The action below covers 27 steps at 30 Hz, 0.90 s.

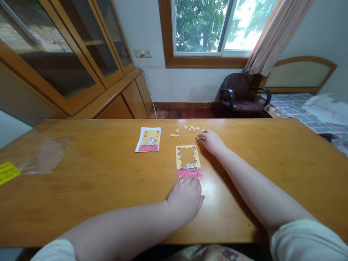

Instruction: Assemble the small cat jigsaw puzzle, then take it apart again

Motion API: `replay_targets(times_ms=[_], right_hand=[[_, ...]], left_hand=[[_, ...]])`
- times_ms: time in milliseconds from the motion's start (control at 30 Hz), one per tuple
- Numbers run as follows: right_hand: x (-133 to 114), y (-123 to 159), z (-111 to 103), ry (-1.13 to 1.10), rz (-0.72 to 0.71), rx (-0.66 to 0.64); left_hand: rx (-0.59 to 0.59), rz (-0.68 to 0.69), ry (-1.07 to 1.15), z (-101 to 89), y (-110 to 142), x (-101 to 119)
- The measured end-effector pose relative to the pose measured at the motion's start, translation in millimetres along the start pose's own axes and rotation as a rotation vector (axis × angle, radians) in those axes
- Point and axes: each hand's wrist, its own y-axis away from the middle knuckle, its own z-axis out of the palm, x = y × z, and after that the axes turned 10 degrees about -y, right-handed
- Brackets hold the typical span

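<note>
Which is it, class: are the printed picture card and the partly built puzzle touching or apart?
Apart. The head view shows a strip of wooden tabletop between the printed picture card and the partly built puzzle.

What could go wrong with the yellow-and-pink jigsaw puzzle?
The left hand lies at the near edge of the rectangular yellow-and-pink jigsaw puzzle, so a push might shift it or loosen its pieces. The small tan loose pieces lie near the far edge of the brown wooden table, so the right hand could brush some off.
</note>
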Motion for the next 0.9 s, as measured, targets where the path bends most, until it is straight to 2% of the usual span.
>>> replay_targets(times_ms=[133, 267, 433, 600, 900], right_hand=[[5, -6, 11, -0.058, -0.006, -0.033], [6, -8, 12, -0.13, 0.038, -0.045], [4, -5, 8, -0.151, 0.014, -0.1], [3, 3, 0, -0.085, -0.017, -0.155], [4, 9, -8, -0.044, -0.055, -0.164]], left_hand=[[0.001, -0.007, 0.001, -0.5, 1, 1], [0.011, -0.001, -0.011, -1.8, 1, 0], [0.025, 0.004, -0.017, -2.5, 1, -1], [-0.017, 0.002, 0.003, -5.5, 1, -1], [-0.017, -0.001, 0.018, -3.8, 0, -1]])
